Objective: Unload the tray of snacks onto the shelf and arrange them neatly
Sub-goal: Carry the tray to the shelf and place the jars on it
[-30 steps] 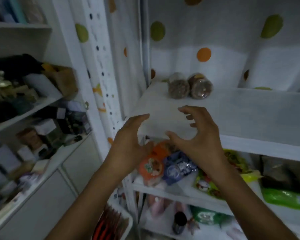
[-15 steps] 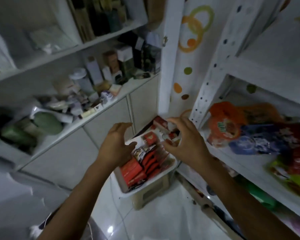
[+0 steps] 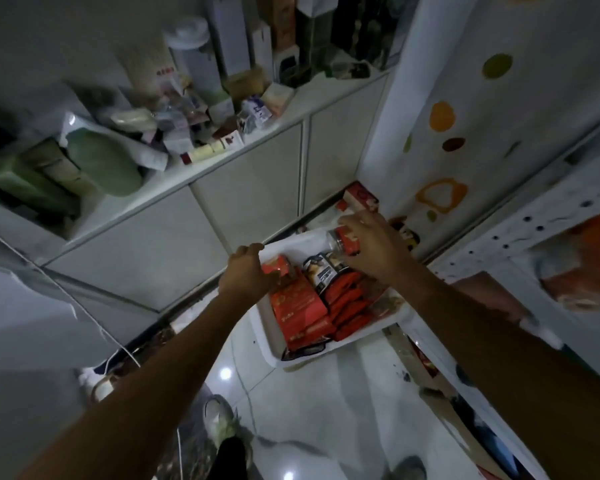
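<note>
Right hand (image 3: 371, 249) has dropped into tray (image 3: 268, 329), grip curled round red-labelled jar (image 3: 344, 241).

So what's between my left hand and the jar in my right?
Head view: a small orange packet and a dark-labelled container, beside the red-labelled jar.

A white tray (image 3: 274, 344) holds rows of red snack packets (image 3: 298, 306) and a dark packet (image 3: 321, 271). Over its far end, the right hand (image 3: 371, 247) grips a small red-labelled jar (image 3: 343, 241). The left hand (image 3: 246, 271) curls at the tray's far left rim, just beside a red pouch (image 3: 277, 265); whether it holds anything is unclear.
</note>
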